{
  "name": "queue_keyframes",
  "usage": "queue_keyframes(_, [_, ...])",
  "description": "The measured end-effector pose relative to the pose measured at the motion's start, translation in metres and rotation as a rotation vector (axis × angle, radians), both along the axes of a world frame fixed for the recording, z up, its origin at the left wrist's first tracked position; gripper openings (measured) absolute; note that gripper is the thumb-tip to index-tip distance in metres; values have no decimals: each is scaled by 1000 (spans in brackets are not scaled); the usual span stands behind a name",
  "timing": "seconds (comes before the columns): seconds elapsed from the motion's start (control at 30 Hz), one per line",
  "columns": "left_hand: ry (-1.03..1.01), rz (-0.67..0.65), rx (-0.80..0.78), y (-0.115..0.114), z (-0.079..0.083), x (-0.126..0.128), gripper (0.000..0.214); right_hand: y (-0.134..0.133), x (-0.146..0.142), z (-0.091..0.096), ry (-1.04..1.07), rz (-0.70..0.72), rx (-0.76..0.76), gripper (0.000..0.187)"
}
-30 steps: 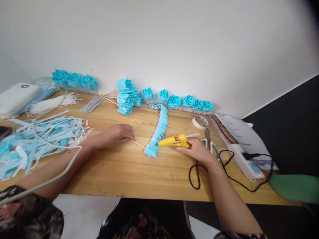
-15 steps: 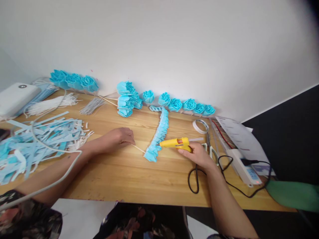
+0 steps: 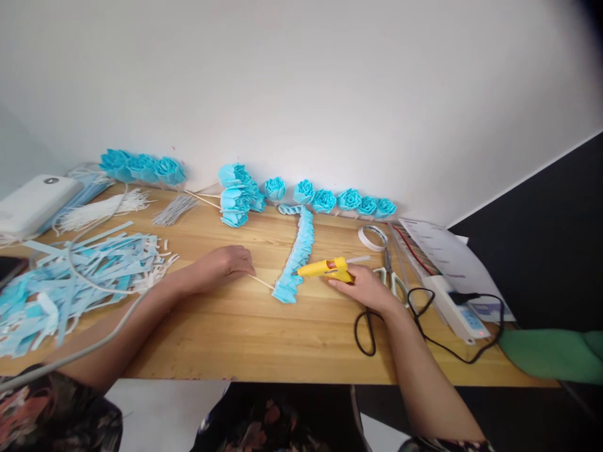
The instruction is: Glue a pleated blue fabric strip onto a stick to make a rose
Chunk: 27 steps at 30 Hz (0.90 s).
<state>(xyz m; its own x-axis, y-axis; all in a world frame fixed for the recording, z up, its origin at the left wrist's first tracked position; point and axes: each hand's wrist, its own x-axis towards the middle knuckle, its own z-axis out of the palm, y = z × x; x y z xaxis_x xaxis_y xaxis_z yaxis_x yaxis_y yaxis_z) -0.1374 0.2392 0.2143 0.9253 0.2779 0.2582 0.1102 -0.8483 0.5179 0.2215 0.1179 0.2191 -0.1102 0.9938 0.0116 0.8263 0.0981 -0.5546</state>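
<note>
Held a glue gun (image 3: 325, 269) tight in the right hand (image 3: 365, 290), middle of the frame, tip at the blue strip (image 3: 296, 258). Pinched a thin stick (image 3: 262, 282) in the left hand (image 3: 221, 263), just left of it.

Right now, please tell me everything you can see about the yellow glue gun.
The glue gun is small and looks like yellow plastic. It is held nearly level, low over the wooden table, gripped by the right hand. Its nozzle points left and reaches the blue pleated strip. A pale glue stick juts from its back. A black cord seems to run from under the hand.
</note>
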Motion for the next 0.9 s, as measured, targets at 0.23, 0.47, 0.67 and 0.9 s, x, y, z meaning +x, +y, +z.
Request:
queue_keyframes(0.23, [14,42,-9,-3,2,0,41,2,-3,1,-129,-5,68,31])
queue_keyframes(0.47, [-3,46,-33,-4,3,1,33,3,-2,1,-112,12,46,29])
queue_keyframes(0.67, [-31,94,-1,-4,-1,3,21,4,-3,2,-143,-15,32,32])
queue_keyframes(0.9, [-35,126,-17,-4,-1,2,12,2,-5,4,-127,-15,61,32])
